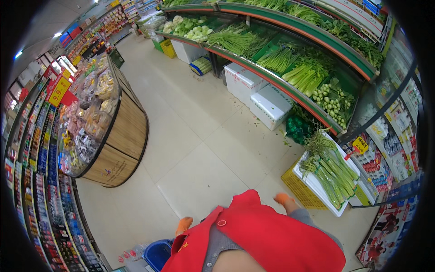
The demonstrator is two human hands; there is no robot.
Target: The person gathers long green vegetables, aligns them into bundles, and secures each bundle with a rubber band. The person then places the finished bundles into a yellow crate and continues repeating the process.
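My left hand (184, 225), in an orange glove, hangs low in front of the red vest (272, 231). A blue plastic bin (158, 255) is just below it in the picture, partly hidden by the vest. To the other side, my right hand (284, 198) wears an orange glove too and hangs beside the yellow plastic crate (300, 188). On that crate rests a white foam box (299, 170) with bundles of long green stalks (333, 170). I see nothing held in either hand, but the fingers are too small and turned away to judge.
Tiered vegetable shelves (244, 63) run along the right, with white foam boxes (272, 103) and a green net sack (298, 129) below. At left stand a wood-panelled snack island (125, 136) and packed shelves (37, 190). Leaf scraps lie on the tiled floor (204, 163). A glass-door cooler (384, 136) stands far right.
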